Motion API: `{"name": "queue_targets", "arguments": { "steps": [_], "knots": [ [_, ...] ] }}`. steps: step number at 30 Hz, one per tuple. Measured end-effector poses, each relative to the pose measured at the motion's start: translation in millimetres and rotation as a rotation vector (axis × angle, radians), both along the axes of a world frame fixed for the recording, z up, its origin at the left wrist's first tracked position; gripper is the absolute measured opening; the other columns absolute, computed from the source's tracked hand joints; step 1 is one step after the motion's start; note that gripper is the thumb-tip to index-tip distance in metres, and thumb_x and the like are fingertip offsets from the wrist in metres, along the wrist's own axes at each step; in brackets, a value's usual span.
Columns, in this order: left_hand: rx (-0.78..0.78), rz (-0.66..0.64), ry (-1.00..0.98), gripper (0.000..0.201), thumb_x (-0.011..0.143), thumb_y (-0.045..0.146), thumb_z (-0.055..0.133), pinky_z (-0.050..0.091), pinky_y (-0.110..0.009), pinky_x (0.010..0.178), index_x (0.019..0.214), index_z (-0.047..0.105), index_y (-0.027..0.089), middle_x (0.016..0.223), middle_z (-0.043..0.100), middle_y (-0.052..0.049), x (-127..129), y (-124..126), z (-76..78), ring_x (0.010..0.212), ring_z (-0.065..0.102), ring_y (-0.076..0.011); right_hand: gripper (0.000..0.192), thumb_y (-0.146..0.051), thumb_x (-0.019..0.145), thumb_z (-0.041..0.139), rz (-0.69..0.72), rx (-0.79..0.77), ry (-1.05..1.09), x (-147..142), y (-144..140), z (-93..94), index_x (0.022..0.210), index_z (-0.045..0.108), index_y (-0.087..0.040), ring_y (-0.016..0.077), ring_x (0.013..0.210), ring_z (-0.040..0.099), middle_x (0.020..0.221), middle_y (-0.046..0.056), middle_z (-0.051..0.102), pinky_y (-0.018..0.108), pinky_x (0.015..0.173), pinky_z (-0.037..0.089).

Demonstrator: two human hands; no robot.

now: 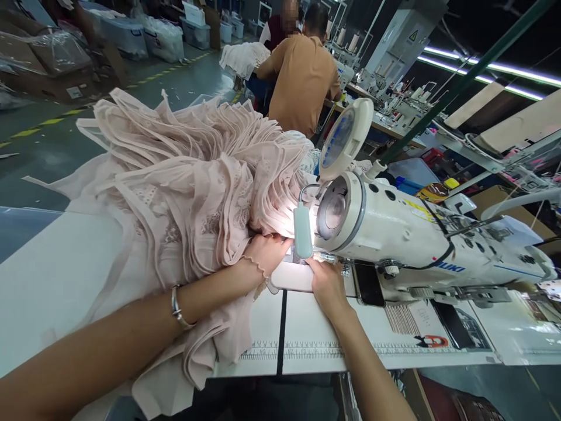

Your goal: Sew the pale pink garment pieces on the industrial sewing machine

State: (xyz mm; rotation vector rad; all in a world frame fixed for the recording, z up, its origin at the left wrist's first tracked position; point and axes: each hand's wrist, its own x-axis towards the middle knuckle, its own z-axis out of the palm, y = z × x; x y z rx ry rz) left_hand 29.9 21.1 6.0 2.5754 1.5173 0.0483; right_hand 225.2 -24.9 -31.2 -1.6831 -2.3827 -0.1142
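Note:
My left hand presses in at the edge of a large heap of pale pink lace-trimmed fabric pieces, its fingers closed on the cloth beside the needle area. The heap drapes over the table's left side and front edge. My right hand rests at the sewing machine's bed, just below the lit lamp. Its thumb points toward the presser foot; the other fingers are mostly hidden, so whether they grip anything is unclear. A small pale green lamp hangs between my hands and covers the needle.
A ruler strip runs along the table's front edge. Orange-handled thread snips and a dark phone-like slab lie at right. Ahead, a person in a tan shirt sits with another person beyond. Plastic bins stand far left.

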Motion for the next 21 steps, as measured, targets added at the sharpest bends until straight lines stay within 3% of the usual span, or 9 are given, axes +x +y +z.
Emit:
{"name": "queue_targets", "arguments": {
  "steps": [4,12,17,21],
  "knots": [
    [0.208,-0.094,-0.047,0.006,0.086,0.009,0.057,0.042,-0.031,0.059,0.088,0.060,0.014,0.082,0.065,-0.011,-12.7,-13.8,-5.5,0.073,0.064,-0.0255,0.060,0.001,0.080,0.034,-0.016,-0.028,-0.050,-6.7,-2.3,4.4,0.124,0.068,-0.022,0.0225,0.096,0.059,0.107,0.006,0.072,0.035,0.090,0.043],
    [0.690,-0.323,-0.194,0.029,0.094,0.004,0.040,0.035,-0.031,0.067,0.072,0.052,0.018,0.070,0.055,-0.003,-20.8,-27.9,-16.0,0.070,0.050,-0.0189,0.058,0.002,0.083,0.035,-0.076,-0.059,-0.159,-17.0,-7.6,8.3,0.125,0.066,-0.020,0.0254,0.098,0.058,0.101,0.012,0.070,0.041,0.093,0.042],
    [0.749,-0.416,-0.202,0.032,0.096,0.002,0.037,0.030,-0.031,0.064,0.071,0.049,0.018,0.066,0.050,-0.001,-15.8,-29.4,-16.0,0.063,0.042,-0.0168,0.055,-0.001,0.088,0.033,-0.090,-0.063,-0.169,-19.6,-8.5,9.7,0.129,0.064,-0.021,0.0264,0.097,0.057,0.105,0.012,0.069,0.043,0.093,0.040],
    [0.763,-0.407,-0.245,0.031,0.096,0.003,0.037,0.030,-0.031,0.063,0.071,0.048,0.017,0.067,0.049,-0.002,-14.6,-29.2,-19.2,0.064,0.042,-0.0172,0.054,-0.001,0.088,0.034,-0.086,-0.063,-0.159,-19.6,-8.2,10.6,0.129,0.064,-0.019,0.0272,0.099,0.057,0.107,0.012,0.069,0.043,0.094,0.039]
  ]
}}
